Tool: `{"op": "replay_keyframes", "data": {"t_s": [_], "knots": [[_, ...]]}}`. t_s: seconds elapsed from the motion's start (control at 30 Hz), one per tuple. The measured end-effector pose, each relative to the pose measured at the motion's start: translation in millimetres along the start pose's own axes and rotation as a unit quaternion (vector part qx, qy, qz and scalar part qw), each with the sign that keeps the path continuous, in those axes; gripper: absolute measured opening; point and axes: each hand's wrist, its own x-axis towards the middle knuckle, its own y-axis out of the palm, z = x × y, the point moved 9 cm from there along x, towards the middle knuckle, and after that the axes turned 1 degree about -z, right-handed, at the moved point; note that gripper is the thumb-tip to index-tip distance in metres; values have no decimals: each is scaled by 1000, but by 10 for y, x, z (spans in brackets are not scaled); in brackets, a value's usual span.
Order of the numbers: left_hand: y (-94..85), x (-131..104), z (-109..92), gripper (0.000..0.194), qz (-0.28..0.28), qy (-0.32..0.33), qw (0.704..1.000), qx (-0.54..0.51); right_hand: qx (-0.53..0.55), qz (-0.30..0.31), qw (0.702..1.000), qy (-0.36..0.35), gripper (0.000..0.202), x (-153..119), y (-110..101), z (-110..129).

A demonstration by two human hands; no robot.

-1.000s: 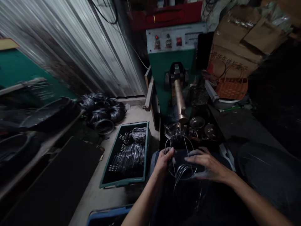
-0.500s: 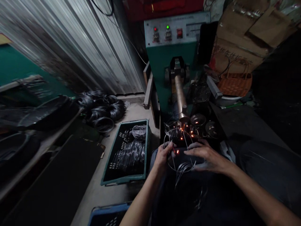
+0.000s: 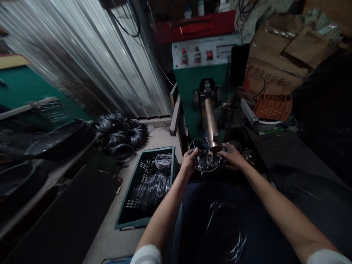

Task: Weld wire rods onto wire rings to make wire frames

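A round wire frame [image 3: 208,171], made of thin metal rings with wires between them, is held tilted beneath the machine's copper-coloured electrode arm [image 3: 211,121]. On its left side my left hand [image 3: 189,161] is closed, with the thumb on top of the wire. My right hand [image 3: 233,155] grips near the frame's right edge, just past the arm's tip; its fingertips are partly hidden and dim. Loose wire rings [image 3: 227,231] lie on my lap below both hands.
A green crate [image 3: 173,161] full of wire rings stands on the floor to the left. Black wire coils [image 3: 121,132] lie behind it. The welding machine's panel [image 3: 205,51] rises ahead. At right are a wicker basket [image 3: 272,107] and a cardboard box [image 3: 277,62].
Both hands have moved forward with the wire frame, closer under the electrode arm. My right hand has gone from loosely spread to gripping. The flying sparks are gone, and the green lamp is off.
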Motion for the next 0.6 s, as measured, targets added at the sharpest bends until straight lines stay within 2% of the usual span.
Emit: {"op": "replay_keyframes", "data": {"t_s": [0.1, 0.4, 0.5, 0.6], "knots": [[-21, 146, -39, 40, 9, 12, 1000, 2, 21, 7, 1000, 11, 41, 127, 100, -45], [-111, 374, 5, 41, 0, 8, 1000, -1, 34, -12, 999, 12, 41, 315, 131, -72], [-144, 346, 20, 41, -9, 11, 1000, -4, 23, -19, 999, 22, 44, 243, 101, 10], [-186, 212, -38, 40, -7, 28, 1000, 3, 12, -34, 999, 30, 48, -27, -49, 191]]}}
